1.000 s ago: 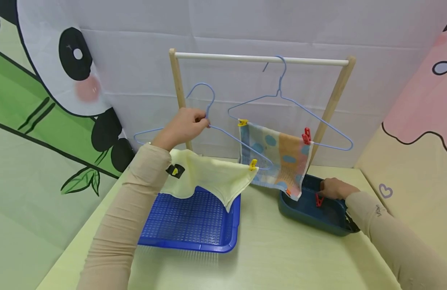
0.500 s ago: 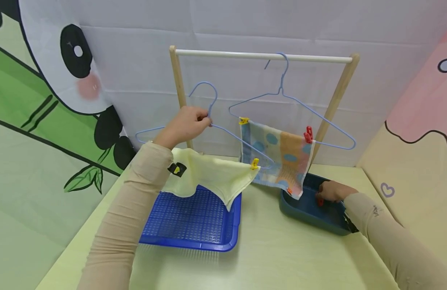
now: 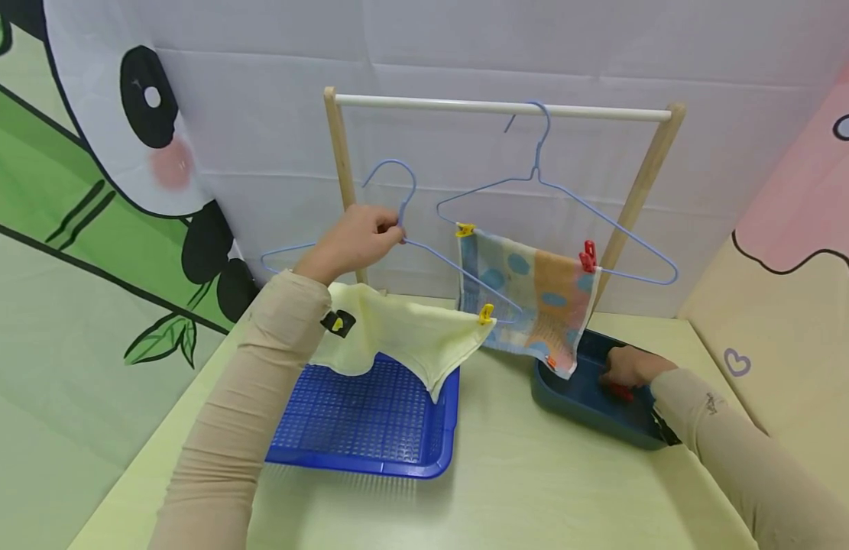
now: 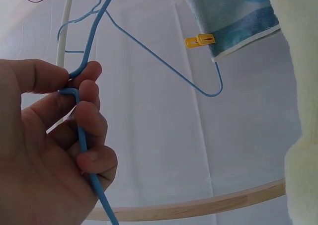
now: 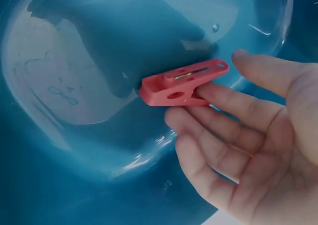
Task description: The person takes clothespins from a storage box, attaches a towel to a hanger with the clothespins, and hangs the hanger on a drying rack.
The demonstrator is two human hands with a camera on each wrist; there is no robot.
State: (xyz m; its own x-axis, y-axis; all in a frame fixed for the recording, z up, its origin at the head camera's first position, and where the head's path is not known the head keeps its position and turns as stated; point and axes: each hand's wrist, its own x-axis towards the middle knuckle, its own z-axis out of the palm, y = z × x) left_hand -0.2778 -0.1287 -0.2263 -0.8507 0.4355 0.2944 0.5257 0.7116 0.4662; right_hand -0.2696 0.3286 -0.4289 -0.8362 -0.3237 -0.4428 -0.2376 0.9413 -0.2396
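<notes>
In the head view my left hand holds a blue wire hanger just below its hook, fingers curled round the wire. A pale yellow cloth hangs from this hanger, with a yellow clothespin at its right corner; my forearm partly hides the cloth. My right hand is down inside a dark teal basin. There, in the right wrist view, a red clothespin lies against the index and middle fingers. The thumb stands a little apart from its end.
Behind, a rack with a white rod carries a second blue hanger. A patterned towel hangs on it by yellow and red clothespins, overlapping the basin's edge. Below the yellow cloth sits a blue mesh basket.
The red clothespin in the basin has tipped from upright to lying flatter under my right hand's fingers. My left hand and the hanger stay nearly in place; the view has shifted slightly.
</notes>
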